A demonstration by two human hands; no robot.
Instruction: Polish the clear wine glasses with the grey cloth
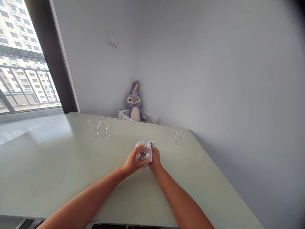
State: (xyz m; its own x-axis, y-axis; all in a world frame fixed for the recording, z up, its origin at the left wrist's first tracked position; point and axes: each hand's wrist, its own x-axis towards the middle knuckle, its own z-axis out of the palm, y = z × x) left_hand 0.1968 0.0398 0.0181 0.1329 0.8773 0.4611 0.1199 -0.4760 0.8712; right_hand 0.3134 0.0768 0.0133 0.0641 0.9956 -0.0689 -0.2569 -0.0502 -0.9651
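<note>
Glass goblet (143,156) held in both bare hands at centre frame, above a pale green table (47,171), seen from a head-worn camera. The person's left hand (130,162) curls closed around the goblet's bowl, fingers wrapped across its near side. The right hand (155,159) is also closed, pressing a bunched white cloth (145,146) against the far side of the bowl, its fingers hidden in the folds. Whether the cloth reaches inside the bowl cannot be told, and the stem is hidden behind the hands. Both forearms reach in from the bottom edge of the frame.

Two goblets (95,128) stand upright side by side at the upper left of the table. Another pair (178,135) stands upright near its far right corner, well apart from the hands. At top centre, a lilac plush rabbit (134,103) sits against a white basket (150,118) in the corner beyond the table. A wall switch (111,38) is set into the grey wall (214,70) above. At upper left, a window (23,57) looks out past a railing (23,86) to apartment towers (14,28).
</note>
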